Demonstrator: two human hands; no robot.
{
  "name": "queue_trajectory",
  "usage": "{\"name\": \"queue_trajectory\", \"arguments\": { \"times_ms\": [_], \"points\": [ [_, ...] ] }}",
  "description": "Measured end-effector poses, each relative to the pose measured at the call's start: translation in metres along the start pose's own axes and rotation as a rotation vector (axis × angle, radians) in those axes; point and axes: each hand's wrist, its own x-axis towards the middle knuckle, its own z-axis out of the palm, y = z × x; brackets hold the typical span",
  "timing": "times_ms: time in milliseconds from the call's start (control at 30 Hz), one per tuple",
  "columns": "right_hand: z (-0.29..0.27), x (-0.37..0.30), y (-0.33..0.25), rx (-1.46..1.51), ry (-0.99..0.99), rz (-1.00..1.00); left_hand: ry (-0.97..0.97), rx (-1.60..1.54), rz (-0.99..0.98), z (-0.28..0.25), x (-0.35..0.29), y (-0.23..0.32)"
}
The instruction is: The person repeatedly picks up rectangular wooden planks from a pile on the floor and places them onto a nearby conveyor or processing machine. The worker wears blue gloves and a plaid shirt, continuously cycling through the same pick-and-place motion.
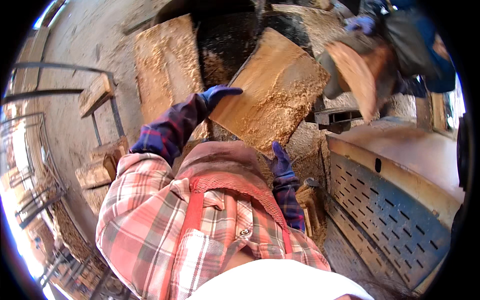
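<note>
A wooden slab (267,87), smooth tan with crumbly sawdust over its right side, sits askew before the person's torso. The gloved left hand (219,96) holds its left edge, the gloved right hand (282,161) its near corner, fingers mostly hidden. Leftward lies another sawdust-strewn board (167,70); rightward, a co-worker's gloved hand (361,24).

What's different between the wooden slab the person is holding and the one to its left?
The held slab slants across the picture; the left slab runs closer to straight up and down. Sawdust on the held slab gathers mostly toward its right, while the left slab has it scattered more widely. The left hand and right hand grip the held slab; neither grips the left slab. Both are flat, tan wood.
</note>
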Motion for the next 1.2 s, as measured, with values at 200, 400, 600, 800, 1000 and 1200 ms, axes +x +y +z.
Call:
{"name": "queue_trajectory", "arguments": {
  "times_ms": [200,400,600,800,1000,1200],
  "points": [
    [0.116,0.012,-0.102,0.219,-0.105,-0.026,0.158,0.094,-0.008,0.029,-0.067,0.059],
    [0.144,0.096,-0.105,-0.013,-0.106,-0.17,0.614,0.022,0.19,0.019,-0.125,0.032],
    [0.168,0.151,-0.144,-0.377,-0.29,-0.256,0.895,-0.442,0.369,-0.093,-0.081,-0.084],
    [0.152,0.136,-0.149,-0.439,-0.291,-0.186,0.418,-1.2,0.403,-0.008,-0.011,-0.065],
    [0.139,0.066,-0.111,-0.427,-0.079,-0.242,0.246,-0.529,0.533,-0.021,-0.011,-0.079],
    [0.058,0.075,-0.06,-0.147,-0.283,0.085,0.356,-0.602,0.226,-0.009,-0.117,-0.156]
  ]
}}
